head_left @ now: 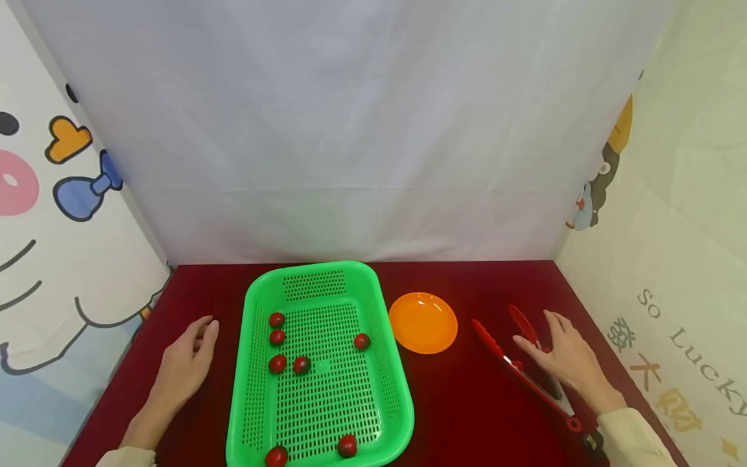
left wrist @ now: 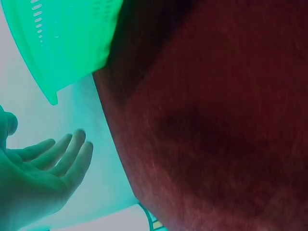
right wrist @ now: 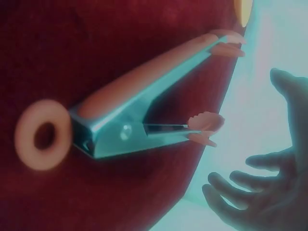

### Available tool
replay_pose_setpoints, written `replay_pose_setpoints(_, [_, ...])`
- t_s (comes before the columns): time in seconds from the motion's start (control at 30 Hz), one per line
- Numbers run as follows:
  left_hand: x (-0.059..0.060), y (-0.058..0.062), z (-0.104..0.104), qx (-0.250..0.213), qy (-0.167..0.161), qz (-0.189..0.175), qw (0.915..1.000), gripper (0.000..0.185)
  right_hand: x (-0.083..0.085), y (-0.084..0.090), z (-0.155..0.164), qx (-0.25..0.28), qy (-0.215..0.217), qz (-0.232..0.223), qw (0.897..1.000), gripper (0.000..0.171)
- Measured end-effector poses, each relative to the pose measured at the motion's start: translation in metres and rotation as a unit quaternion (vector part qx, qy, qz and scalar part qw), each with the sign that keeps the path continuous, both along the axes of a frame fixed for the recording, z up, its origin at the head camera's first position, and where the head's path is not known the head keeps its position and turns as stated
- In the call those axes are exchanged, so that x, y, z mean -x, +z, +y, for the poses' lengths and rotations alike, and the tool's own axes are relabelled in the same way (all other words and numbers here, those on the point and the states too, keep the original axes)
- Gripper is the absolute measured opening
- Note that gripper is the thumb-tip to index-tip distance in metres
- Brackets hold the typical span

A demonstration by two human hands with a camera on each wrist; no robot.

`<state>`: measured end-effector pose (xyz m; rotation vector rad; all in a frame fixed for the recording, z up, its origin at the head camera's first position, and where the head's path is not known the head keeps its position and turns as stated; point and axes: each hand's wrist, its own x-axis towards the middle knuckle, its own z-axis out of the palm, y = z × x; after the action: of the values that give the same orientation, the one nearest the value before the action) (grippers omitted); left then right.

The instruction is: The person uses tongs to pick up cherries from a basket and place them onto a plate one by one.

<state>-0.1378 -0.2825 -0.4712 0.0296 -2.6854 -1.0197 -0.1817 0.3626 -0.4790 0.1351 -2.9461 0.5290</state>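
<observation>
Over the left side of the dark red table my left hand [head_left: 182, 370] hovers with relaxed fingers, holding nothing. Nearest to it is a green perforated basket [head_left: 327, 395], whose corner also shows in the left wrist view [left wrist: 62, 62]. Inside the basket lie several small, round, dark red fruits [head_left: 362, 342]. On the right, my right hand [head_left: 569, 360] is spread above a pair of red-and-metal tongs [head_left: 533, 384], partly covering one arm of them. The right wrist view shows the tongs [right wrist: 144, 86] lying spread apart, with the fingers clear of them.
An orange plate [head_left: 423, 323] sits between the basket and the tongs. A small dark object [head_left: 592, 442] is by the right wrist. White cloth [head_left: 362, 130] hangs behind the table, and printed cloths [head_left: 659, 272] stand along both sides.
</observation>
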Motion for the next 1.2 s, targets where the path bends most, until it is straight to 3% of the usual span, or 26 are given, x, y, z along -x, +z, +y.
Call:
replay_pose_setpoints(0.2, [-0.002,0.003,0.006,-0.048,-0.013,-0.032,0.9982,0.051,-0.004,-0.005,-0.004,0.012,-0.007,-0.041,0.999,0.100])
replay_pose_setpoints(0.37, [0.000,0.006,0.011,-0.102,-0.021,-0.070,0.9921,0.055,-0.006,-0.006,-0.005,0.010,-0.012,-0.071,0.997,0.103])
replay_pose_setpoints(0.63, [0.004,0.009,0.018,-0.191,-0.033,-0.116,0.9742,0.058,-0.007,-0.010,-0.011,0.008,-0.017,-0.092,0.996,0.108])
replay_pose_setpoints(1.0, [0.004,0.007,0.018,-0.244,-0.033,-0.151,0.9574,0.055,-0.009,-0.016,-0.017,0.010,-0.019,-0.096,0.995,0.111])
replay_pose_setpoints(1.2, [0.004,0.006,0.018,-0.275,-0.041,-0.177,0.9441,0.058,-0.011,-0.018,-0.018,0.006,-0.024,-0.101,0.995,0.112])
